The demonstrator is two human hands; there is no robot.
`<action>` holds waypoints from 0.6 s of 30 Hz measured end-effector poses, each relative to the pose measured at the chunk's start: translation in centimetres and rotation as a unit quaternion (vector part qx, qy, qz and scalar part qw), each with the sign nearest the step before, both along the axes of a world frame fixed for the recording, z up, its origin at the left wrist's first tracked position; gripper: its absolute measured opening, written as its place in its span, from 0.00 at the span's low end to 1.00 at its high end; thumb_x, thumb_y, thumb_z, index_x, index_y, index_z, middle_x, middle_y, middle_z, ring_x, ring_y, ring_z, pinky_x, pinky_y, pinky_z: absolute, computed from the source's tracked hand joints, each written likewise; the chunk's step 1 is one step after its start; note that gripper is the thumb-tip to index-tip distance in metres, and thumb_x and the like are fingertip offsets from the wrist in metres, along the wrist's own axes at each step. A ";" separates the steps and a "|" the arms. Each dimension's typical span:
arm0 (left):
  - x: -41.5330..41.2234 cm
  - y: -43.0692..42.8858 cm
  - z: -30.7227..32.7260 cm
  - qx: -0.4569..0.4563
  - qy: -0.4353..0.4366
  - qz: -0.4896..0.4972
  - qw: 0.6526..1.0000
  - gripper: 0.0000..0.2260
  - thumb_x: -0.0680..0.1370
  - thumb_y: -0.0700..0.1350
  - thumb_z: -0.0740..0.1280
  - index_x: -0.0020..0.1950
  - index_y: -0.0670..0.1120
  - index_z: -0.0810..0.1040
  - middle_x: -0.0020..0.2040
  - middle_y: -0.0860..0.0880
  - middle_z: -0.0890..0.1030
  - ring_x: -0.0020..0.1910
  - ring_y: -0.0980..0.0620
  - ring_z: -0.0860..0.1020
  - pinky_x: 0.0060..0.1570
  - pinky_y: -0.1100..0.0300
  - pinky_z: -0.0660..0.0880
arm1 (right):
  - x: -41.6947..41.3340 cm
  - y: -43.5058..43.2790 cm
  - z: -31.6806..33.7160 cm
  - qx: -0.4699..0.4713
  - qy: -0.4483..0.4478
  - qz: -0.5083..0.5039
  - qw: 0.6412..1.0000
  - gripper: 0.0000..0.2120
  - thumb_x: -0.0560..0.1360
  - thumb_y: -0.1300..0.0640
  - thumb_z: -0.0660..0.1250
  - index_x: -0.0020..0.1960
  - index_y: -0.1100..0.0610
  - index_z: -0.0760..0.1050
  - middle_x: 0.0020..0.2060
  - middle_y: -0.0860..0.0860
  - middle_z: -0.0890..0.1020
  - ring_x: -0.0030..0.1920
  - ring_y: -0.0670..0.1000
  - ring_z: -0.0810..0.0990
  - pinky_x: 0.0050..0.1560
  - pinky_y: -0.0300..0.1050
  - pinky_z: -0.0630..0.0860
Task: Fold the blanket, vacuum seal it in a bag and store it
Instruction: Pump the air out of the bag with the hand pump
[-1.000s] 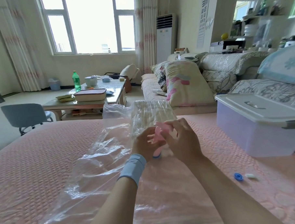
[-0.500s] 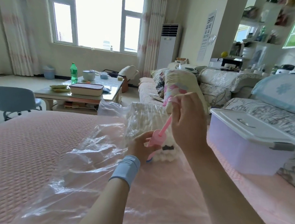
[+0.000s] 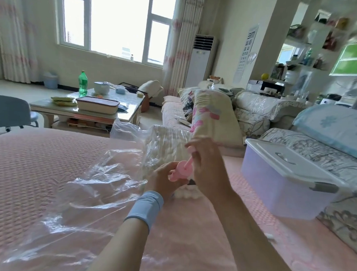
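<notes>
**A:** Where is the blanket found?

**B:** The folded blanket (image 3: pixel 167 144) is seen inside the clear bag (image 3: pixel 90 196), at twelve o'clock from the hands. The slack plastic is spread over the bed (image 3: pixel 31 162) toward eight o'clock.

**A:** How are the grips set?

**B:** The body of the pink pump (image 3: pixel 180 172) is enclosed by the curled fingers of the left hand (image 3: pixel 165 181). The plunger rod is pinched near its top by the right hand (image 3: pixel 207 169). Both grips are closed on the pump.

**A:** How is the pumping best done?

**B:** Much air is judged to remain, given the loose folds. The valve is hidden under the hands, so the body should be pressed squarely down on it and the seal guarded. The rod should be drawn straight along the body's axis in full strokes, never levered sideways. The bag's zip edge is not visible, so it cannot be told whether it is closed. The lidded storage box (image 3: pixel 278 184) at three o'clock is reserved for afterwards.
</notes>
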State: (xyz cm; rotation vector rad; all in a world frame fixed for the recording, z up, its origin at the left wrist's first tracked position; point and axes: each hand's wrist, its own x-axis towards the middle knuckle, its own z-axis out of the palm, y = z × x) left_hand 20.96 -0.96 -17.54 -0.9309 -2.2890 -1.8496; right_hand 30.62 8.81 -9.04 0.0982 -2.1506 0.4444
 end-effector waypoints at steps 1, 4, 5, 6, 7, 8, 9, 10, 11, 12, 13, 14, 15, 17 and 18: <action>0.0 0.0 0.0 -0.001 -0.003 -0.002 1.000 0.19 0.65 0.47 0.80 0.51 0.62 0.80 0.49 0.59 0.82 0.48 0.63 0.80 0.51 0.60 0.78 | 0.6 -0.1 1.6 0.014 0.062 -0.003 0.998 0.10 0.80 0.63 0.60 0.55 0.58 0.80 0.55 0.52 0.79 0.58 0.53 0.77 0.62 0.51 0.73; 0.1 -0.1 0.2 -0.011 -0.004 -0.011 1.000 0.21 0.65 0.48 0.80 0.48 0.68 0.76 0.50 0.61 0.82 0.49 0.65 0.79 0.51 0.62 0.77 | 1.9 -0.5 4.8 0.016 0.194 -0.017 0.981 0.12 0.81 0.63 0.59 0.56 0.60 0.81 0.55 0.53 0.79 0.59 0.56 0.77 0.62 0.46 0.73; 0.1 -0.1 0.2 -0.014 -0.005 -0.013 1.000 0.21 0.65 0.48 0.80 0.48 0.68 0.76 0.50 0.61 0.82 0.49 0.63 0.79 0.52 0.61 0.77 | 1.8 -0.7 4.7 0.013 0.203 -0.020 0.979 0.12 0.81 0.64 0.59 0.56 0.60 0.81 0.55 0.53 0.79 0.59 0.56 0.77 0.61 0.46 0.73; 0.2 -0.1 0.1 -0.016 -0.006 -0.012 1.000 0.21 0.65 0.48 0.80 0.48 0.68 0.76 0.50 0.60 0.82 0.49 0.61 0.80 0.52 0.61 0.77 | 1.5 -0.7 3.9 0.012 0.196 -0.021 0.980 0.12 0.80 0.66 0.60 0.57 0.60 0.81 0.55 0.53 0.79 0.59 0.56 0.77 0.62 0.46 0.73; 0.2 -0.1 0.1 -0.014 -0.007 -0.011 1.000 0.20 0.65 0.47 0.80 0.48 0.67 0.77 0.50 0.60 0.82 0.49 0.60 0.80 0.52 0.61 0.77 | 1.1 -0.7 2.6 0.012 0.170 -0.020 0.985 0.13 0.79 0.68 0.61 0.57 0.60 0.81 0.55 0.54 0.80 0.59 0.55 0.77 0.63 0.46 0.73; 0.2 -0.1 0.0 -0.010 -0.009 -0.007 1.000 0.20 0.65 0.47 0.80 0.50 0.65 0.79 0.49 0.59 0.83 0.48 0.60 0.80 0.52 0.59 0.78 | 0.7 -0.6 0.9 0.008 0.121 -0.018 0.992 0.14 0.77 0.70 0.62 0.58 0.60 0.80 0.56 0.54 0.79 0.60 0.55 0.76 0.64 0.47 0.72; 0.2 -0.1 0.0 -0.005 -0.014 -0.004 1.000 0.19 0.65 0.47 0.79 0.51 0.62 0.80 0.49 0.58 0.83 0.48 0.60 0.81 0.52 0.58 0.78 | 0.2 -0.4 -0.8 0.002 0.054 -0.015 0.998 0.16 0.76 0.72 0.63 0.58 0.59 0.80 0.57 0.53 0.79 0.61 0.54 0.76 0.64 0.48 0.72; 0.3 -0.1 0.0 -0.002 -0.020 -0.004 1.000 0.18 0.65 0.47 0.79 0.52 0.60 0.81 0.48 0.58 0.83 0.48 0.60 0.81 0.52 0.56 0.79 | 0.0 -0.2 -2.3 -0.003 -0.014 -0.013 1.000 0.17 0.75 0.72 0.63 0.58 0.58 0.81 0.58 0.52 0.78 0.61 0.53 0.75 0.64 0.50 0.73; 0.4 -0.2 -0.1 0.000 -0.022 -0.004 1.000 0.18 0.65 0.47 0.78 0.52 0.58 0.82 0.47 0.57 0.83 0.47 0.61 0.81 0.53 0.55 0.79 | -0.2 -0.1 -3.3 -0.006 -0.065 -0.014 0.998 0.17 0.75 0.71 0.63 0.58 0.57 0.81 0.58 0.52 0.78 0.61 0.52 0.75 0.64 0.51 0.73; 0.5 -0.2 -0.1 -0.002 -0.021 -0.002 1.000 0.18 0.65 0.47 0.78 0.53 0.57 0.82 0.47 0.57 0.83 0.47 0.61 0.80 0.53 0.55 0.79 | -0.1 -0.1 -3.7 -0.008 -0.095 -0.016 0.995 0.17 0.75 0.71 0.63 0.58 0.57 0.82 0.58 0.51 0.78 0.60 0.52 0.76 0.63 0.52 0.74; 0.5 -0.2 -0.2 -0.003 -0.019 0.000 1.000 0.18 0.65 0.47 0.78 0.53 0.58 0.81 0.48 0.57 0.83 0.47 0.61 0.80 0.53 0.55 0.78 | 0.0 -0.1 -3.5 -0.008 -0.104 -0.017 0.994 0.17 0.75 0.71 0.64 0.58 0.56 0.82 0.58 0.51 0.79 0.60 0.52 0.76 0.63 0.51 0.74; 0.5 -0.2 -0.2 0.000 -0.017 0.003 1.000 0.19 0.65 0.47 0.78 0.53 0.59 0.81 0.49 0.58 0.83 0.48 0.60 0.80 0.54 0.55 0.78 | 0.2 -0.2 -2.7 -0.003 -0.092 -0.018 0.996 0.17 0.75 0.71 0.64 0.59 0.56 0.82 0.59 0.52 0.79 0.61 0.52 0.76 0.65 0.50 0.74; 0.5 -0.2 -0.3 0.003 -0.016 0.003 1.000 0.19 0.65 0.48 0.79 0.53 0.62 0.80 0.50 0.58 0.82 0.49 0.60 0.80 0.54 0.55 0.78 | 0.5 -0.3 -1.5 0.009 -0.061 -0.020 0.998 0.17 0.75 0.71 0.64 0.59 0.57 0.81 0.59 0.53 0.79 0.62 0.53 0.76 0.66 0.48 0.73; 0.4 -0.3 -0.3 0.003 -0.018 0.001 1.000 0.21 0.65 0.49 0.79 0.51 0.69 0.78 0.51 0.60 0.82 0.50 0.61 0.79 0.55 0.57 0.78 | 1.3 -0.7 1.5 0.029 0.047 -0.021 0.998 0.16 0.76 0.71 0.63 0.59 0.59 0.80 0.58 0.54 0.79 0.62 0.55 0.77 0.66 0.45 0.72; 0.4 -0.3 -0.2 0.001 -0.020 0.000 1.000 0.22 0.65 0.49 0.80 0.50 0.71 0.77 0.51 0.60 0.82 0.50 0.61 0.79 0.55 0.58 0.77 | 1.8 -0.8 2.9 0.028 0.105 -0.020 0.994 0.16 0.76 0.71 0.62 0.59 0.60 0.80 0.57 0.54 0.80 0.61 0.55 0.77 0.65 0.45 0.73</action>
